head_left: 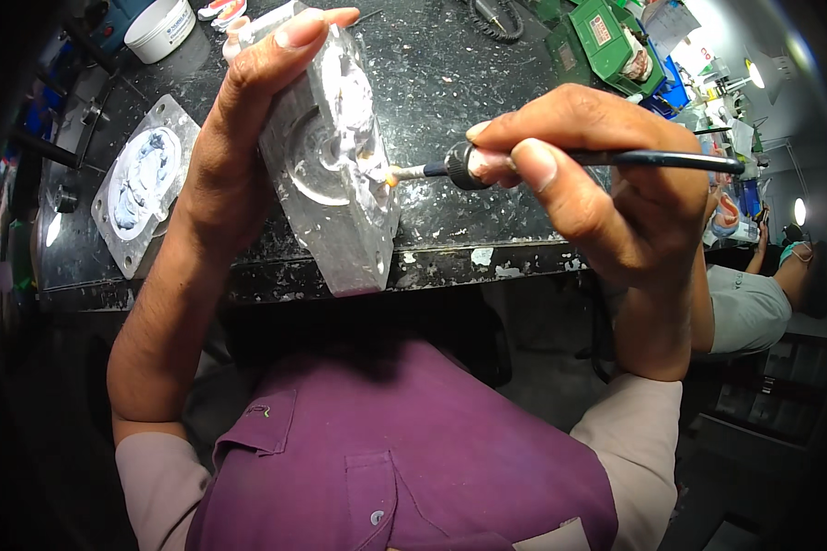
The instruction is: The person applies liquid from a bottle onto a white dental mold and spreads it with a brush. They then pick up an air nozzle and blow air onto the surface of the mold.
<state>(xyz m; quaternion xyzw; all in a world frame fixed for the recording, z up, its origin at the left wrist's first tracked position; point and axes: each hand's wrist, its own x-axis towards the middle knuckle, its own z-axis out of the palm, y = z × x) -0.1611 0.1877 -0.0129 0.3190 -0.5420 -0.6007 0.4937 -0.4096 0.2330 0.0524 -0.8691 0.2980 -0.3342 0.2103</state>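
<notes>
My left hand (248, 92) grips a silvery metal flask half (289, 225), tilted up on edge above the front of the bench. Its side toward my right carries bright white, uneven material (349, 101), too glared to make out fully. Between thumb and fingers, my right hand (606, 174) pinches a slim black-handled tool (648, 158) with a knurled black collar and a narrow metal shaft. The tool's yellowish tip is at the flask half's right side. On the bench beside my left forearm lies another metal flask half (124, 234), holding white material with a blue-grey arch shape.
A white tub (159, 29) and red-and-white dental models (222, 11) stand at the back left of the scuffed black bench (487, 220). A coiled black cord (494, 23) lies at the back. Green bins (606, 46) fill the back right. Another person (749, 308) sits at far right.
</notes>
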